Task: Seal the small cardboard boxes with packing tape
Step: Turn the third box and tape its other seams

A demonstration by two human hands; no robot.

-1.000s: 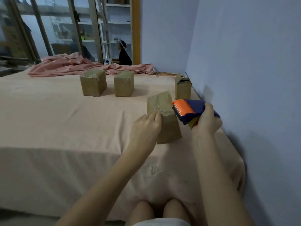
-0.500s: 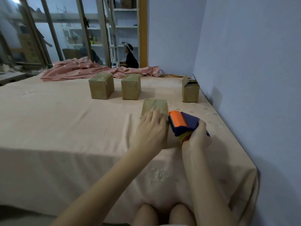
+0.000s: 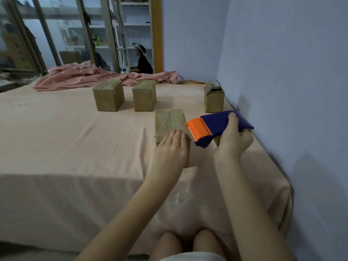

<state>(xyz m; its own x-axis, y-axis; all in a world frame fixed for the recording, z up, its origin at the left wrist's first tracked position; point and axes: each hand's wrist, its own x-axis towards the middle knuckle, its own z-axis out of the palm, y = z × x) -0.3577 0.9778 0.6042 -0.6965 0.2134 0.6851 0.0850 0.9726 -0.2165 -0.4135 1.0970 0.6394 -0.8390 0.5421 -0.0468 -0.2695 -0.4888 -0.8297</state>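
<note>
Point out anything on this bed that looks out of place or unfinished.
The box by the wall stands out: its top flaps are up and open, while the two boxes behind the near one are closed. A pink blanket lies bunched along the far edge.

Four small brown cardboard boxes [image 3: 170, 125] [image 3: 108, 97] [image 3: 144, 98] [image 3: 214, 99]. One blue and orange plastic tape dispenser [image 3: 216, 127]. One crumpled pink cloth [image 3: 90, 77].

Storeroom: shelving [image 3: 135, 25], cloth-covered table [image 3: 56, 147].
</note>
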